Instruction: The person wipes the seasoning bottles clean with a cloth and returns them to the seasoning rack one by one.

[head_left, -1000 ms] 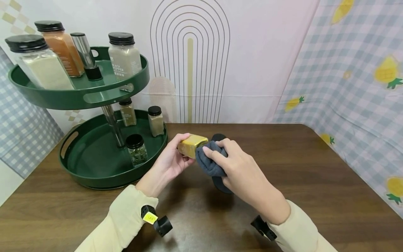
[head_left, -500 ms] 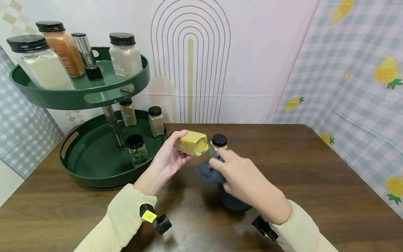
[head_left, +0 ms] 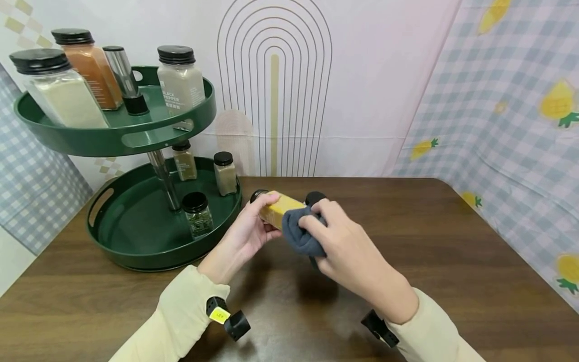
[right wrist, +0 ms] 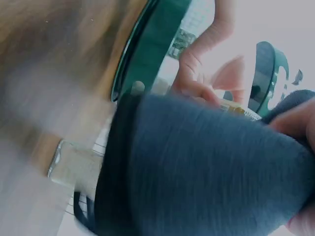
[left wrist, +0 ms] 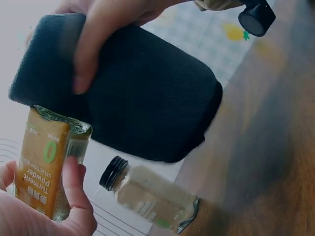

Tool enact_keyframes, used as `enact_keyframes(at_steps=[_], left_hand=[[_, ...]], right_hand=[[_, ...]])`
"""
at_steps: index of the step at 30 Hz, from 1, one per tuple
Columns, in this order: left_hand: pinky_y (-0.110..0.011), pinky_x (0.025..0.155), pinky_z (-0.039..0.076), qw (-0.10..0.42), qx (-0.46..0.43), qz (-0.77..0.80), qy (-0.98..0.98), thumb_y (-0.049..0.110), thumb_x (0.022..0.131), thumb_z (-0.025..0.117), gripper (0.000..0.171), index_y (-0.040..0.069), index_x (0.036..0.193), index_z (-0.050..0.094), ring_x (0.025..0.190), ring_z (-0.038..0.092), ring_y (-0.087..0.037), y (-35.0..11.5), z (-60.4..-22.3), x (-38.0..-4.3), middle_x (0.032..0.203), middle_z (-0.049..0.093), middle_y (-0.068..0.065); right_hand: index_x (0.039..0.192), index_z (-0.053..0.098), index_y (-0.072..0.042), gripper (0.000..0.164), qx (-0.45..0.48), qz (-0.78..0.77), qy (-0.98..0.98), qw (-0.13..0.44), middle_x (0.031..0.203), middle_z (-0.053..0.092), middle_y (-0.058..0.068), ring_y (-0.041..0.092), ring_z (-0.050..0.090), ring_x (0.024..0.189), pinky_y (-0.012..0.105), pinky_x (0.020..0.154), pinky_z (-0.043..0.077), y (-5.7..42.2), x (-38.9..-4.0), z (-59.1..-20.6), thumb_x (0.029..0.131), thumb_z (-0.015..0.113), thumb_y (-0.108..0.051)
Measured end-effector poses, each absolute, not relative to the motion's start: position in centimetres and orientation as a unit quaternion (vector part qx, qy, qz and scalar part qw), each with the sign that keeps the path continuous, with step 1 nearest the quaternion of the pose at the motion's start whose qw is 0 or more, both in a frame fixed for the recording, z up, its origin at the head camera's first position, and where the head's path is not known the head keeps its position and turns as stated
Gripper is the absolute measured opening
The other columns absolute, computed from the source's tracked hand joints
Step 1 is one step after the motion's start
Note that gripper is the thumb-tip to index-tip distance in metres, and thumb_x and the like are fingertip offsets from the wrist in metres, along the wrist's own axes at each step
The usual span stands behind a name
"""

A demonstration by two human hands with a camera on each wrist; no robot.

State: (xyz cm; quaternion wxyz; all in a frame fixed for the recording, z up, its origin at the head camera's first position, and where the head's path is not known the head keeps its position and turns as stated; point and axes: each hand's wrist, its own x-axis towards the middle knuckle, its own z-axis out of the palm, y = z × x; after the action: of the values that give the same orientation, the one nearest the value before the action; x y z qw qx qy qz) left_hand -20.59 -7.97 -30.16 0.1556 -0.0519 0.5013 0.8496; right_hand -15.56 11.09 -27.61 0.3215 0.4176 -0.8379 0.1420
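My left hand (head_left: 242, 239) grips a square glass jar of yellow turmeric powder (head_left: 279, 207), tipped on its side with the black lid pointing left. Its label reads Turmeric Powder in the left wrist view. In my right hand (head_left: 350, 249) is a folded dark blue-grey cloth (head_left: 299, 232), pinched between thumb and fingers. The cloth (left wrist: 142, 93) lies against the jar's base and hides it in the head view; its loose part hangs down. Behind the cloth a black-lidded jar of pale powder (left wrist: 152, 196) stands on the table, mostly covered in the head view.
To the left stands a two-tier green tray stand (head_left: 131, 254). Large spice jars (head_left: 181, 83) and a silver grinder (head_left: 124, 80) are on its upper tier, and smaller jars (head_left: 197, 216) on the lower. The brown wooden table (head_left: 429, 241) extends right to a checked cloth backdrop (head_left: 506, 130).
Half a second ago the cloth was lower and off the jar, whose base faced the camera. Now the cloth is back up against the base, and the jar's base end has turned to the right.
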Motion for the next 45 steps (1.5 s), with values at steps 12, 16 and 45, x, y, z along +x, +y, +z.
enact_keyframes(at_steps=[12,16,45], left_hand=[[-0.029,0.075,0.048,0.148,-0.02,0.855,0.496,0.022,0.09,0.053,0.032,0.012,0.12,0.045,0.086,0.059,-0.015,-8.7,-29.4,-20.5,0.1,0.06,-0.002],[-0.034,0.084,0.045,0.139,-0.005,0.862,0.487,0.012,0.089,0.055,0.036,0.016,0.123,0.044,0.093,0.059,-0.017,-8.9,-29.3,-20.5,0.106,0.066,0.0],[-0.031,0.087,0.038,0.087,0.049,0.796,0.597,0.004,0.079,0.064,0.055,0.015,0.13,0.047,0.104,0.049,-0.015,-8.3,-28.7,-20.0,0.11,0.054,0.0]], right_hand=[[0.092,0.057,-0.017,0.036,0.437,0.03,-0.883,0.166,0.092,0.048,0.001,0.015,0.049,0.079,0.027,0.053,0.043,10.8,-15.7,-28.9,0.062,0.068,0.0],[0.096,0.06,-0.018,0.04,0.346,0.037,-0.918,0.192,0.092,0.049,0.002,0.019,0.051,0.08,0.031,0.049,0.042,11.9,-16.0,-28.0,0.061,0.068,-0.001],[0.092,0.055,-0.017,0.033,0.394,0.044,-0.904,0.159,0.088,0.045,0.001,0.014,0.044,0.075,0.026,0.056,0.04,12.1,-16.0,-27.9,0.068,0.07,-0.001]])
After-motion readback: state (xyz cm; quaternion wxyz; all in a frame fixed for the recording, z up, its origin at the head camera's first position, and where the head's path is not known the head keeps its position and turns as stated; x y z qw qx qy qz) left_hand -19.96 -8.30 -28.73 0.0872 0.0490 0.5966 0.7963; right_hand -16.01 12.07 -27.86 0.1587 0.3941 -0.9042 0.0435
